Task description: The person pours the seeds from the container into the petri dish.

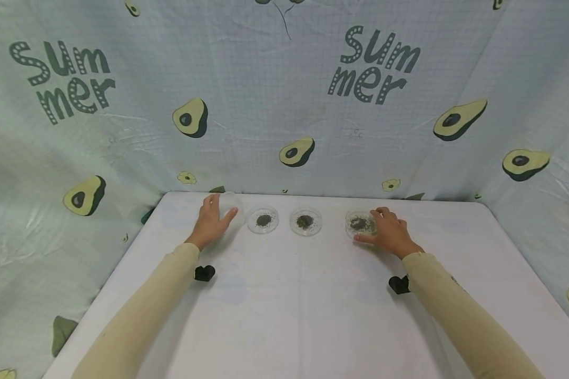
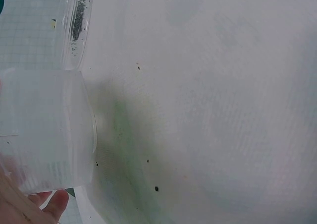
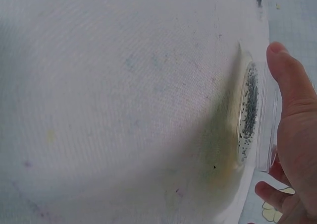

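At the back left, my left hand [image 1: 212, 223] grips a clear plastic tub [image 1: 232, 207] between thumb and fingers. In the left wrist view this tub [image 2: 47, 130] looks translucent and straight-walled. My right hand [image 1: 389, 231] spans a clear petri dish [image 1: 359, 223], thumb at its near side and fingers at the far side. Dark granules lie inside that dish [image 3: 249, 112], and a clear rim [image 3: 267, 120] shows between thumb and fingers in the right wrist view. Two more petri dishes stand between the hands, the left one [image 1: 263, 219] with dark grains, the middle one [image 1: 305, 221] with a brownish-green heap.
The white table [image 1: 298, 316] ends at a hanging cloth [image 1: 246, 131] printed with avocados and "summer". Small dark specks [image 2: 156, 189] dot the tabletop near my left hand. Black pieces [image 1: 205, 273] show at both sleeves.
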Tool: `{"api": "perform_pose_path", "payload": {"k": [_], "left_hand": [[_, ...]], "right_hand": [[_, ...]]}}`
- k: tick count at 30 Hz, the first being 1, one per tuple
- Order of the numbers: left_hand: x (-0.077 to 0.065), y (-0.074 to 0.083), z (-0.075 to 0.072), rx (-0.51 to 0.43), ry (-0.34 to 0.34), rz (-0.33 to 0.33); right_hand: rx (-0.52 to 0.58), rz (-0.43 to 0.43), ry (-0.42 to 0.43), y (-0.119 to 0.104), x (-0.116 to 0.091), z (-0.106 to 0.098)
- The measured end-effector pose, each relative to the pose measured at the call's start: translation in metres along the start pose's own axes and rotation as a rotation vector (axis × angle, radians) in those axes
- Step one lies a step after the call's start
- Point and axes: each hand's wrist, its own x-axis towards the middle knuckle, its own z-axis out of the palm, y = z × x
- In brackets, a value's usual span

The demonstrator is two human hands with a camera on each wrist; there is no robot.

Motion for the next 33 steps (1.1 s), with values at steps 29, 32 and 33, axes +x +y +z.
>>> {"api": "perform_pose_path", "payload": {"k": [29,32,33], "left_hand": [[-0.001,-0.002,0.002,0.008,0.005,-0.007],[-0.001,-0.002,0.002,0.012,0.011,0.002],[0.000,-0.002,0.002,0.014,0.013,0.006]], "right_hand": [[-0.030,0.025,-0.016,-0.003,0.012,0.001],[-0.018,0.018,-0.019,-0.003,0.012,0.003],[-0.014,0.017,-0.017,-0.003,0.013,0.003]]}}
